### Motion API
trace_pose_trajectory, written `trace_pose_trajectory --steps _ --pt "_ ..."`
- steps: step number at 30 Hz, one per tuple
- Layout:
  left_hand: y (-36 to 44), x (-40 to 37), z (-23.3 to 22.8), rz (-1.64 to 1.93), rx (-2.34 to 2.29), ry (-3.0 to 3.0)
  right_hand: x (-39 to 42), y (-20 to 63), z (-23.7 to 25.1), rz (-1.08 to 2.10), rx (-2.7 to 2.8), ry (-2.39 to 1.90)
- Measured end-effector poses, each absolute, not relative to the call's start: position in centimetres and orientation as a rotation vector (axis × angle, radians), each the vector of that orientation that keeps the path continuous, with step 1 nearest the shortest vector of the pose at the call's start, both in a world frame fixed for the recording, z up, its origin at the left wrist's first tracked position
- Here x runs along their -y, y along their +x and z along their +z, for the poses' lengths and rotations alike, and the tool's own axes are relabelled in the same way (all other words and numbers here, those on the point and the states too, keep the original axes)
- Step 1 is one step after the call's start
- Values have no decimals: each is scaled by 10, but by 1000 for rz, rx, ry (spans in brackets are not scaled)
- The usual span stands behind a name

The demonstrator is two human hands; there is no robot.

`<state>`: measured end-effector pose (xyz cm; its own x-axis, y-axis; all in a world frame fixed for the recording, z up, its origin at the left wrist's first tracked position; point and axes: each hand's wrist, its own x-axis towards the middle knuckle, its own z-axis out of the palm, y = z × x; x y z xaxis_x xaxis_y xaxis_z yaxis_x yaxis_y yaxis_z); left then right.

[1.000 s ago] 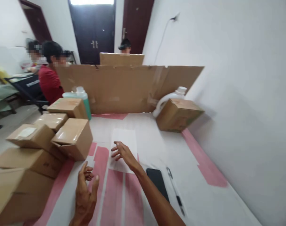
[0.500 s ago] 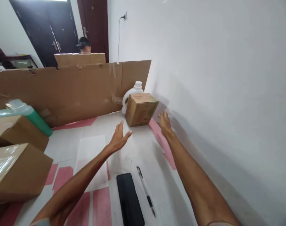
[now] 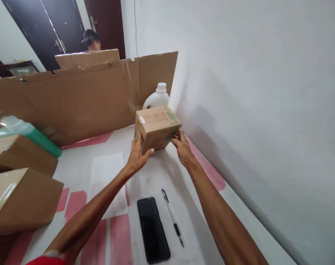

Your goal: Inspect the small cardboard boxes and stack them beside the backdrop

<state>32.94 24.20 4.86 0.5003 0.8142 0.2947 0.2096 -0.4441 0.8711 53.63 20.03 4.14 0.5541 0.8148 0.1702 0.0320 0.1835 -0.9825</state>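
Box (image 3: 157,127): small cardboard, in front of the white jug (image 3: 157,98) — green print unreadable.
Left hand (image 3: 137,155): grips box's left side.
Right hand (image 3: 182,147): grips its right side.
Phone (image 3: 152,229), pen (image 3: 172,217): nearer than the jug.

Left hand (image 3: 137,156), right hand (image 3: 182,147) clasp cardboard box (image 3: 157,127).

Three brown cardboard boxes are seen: one small box (image 3: 157,127) gripped between two hands, two (image 3: 18,154) (image 3: 21,198) at left. Two plastic bottles, one white (image 3: 157,98), one green (image 3: 32,135), one black phone (image 3: 153,230) and one pen (image 3: 172,218) are counted.
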Motion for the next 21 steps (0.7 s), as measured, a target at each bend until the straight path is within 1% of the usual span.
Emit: trace_pose_trajectory --steps 4,7,10,13,15,17,21 --pt "216 -126 35 1051 -1167 2025 -140 451 50 867 1010 -1125" --pt "143 -39 29 981 -1391 2165 -111 397 51 1032 1080 -1059" --pt "95 14 21 971 -1520 2328 -100 360 40 1197 1125 -968" --pt "69 20 9 1088 -1614 2363 -101 329 20 1244 1130 -987" --pt "62 6 0 1225 -1670 2204 -101 311 7 1235 1111 -1028" --pt "59 -13 -8 1275 -1634 1972 -99 297 1 1202 1099 -1073" --pt "58 -30 -7 1099 -1436 1762 -85 291 6 1088 1139 -1179"
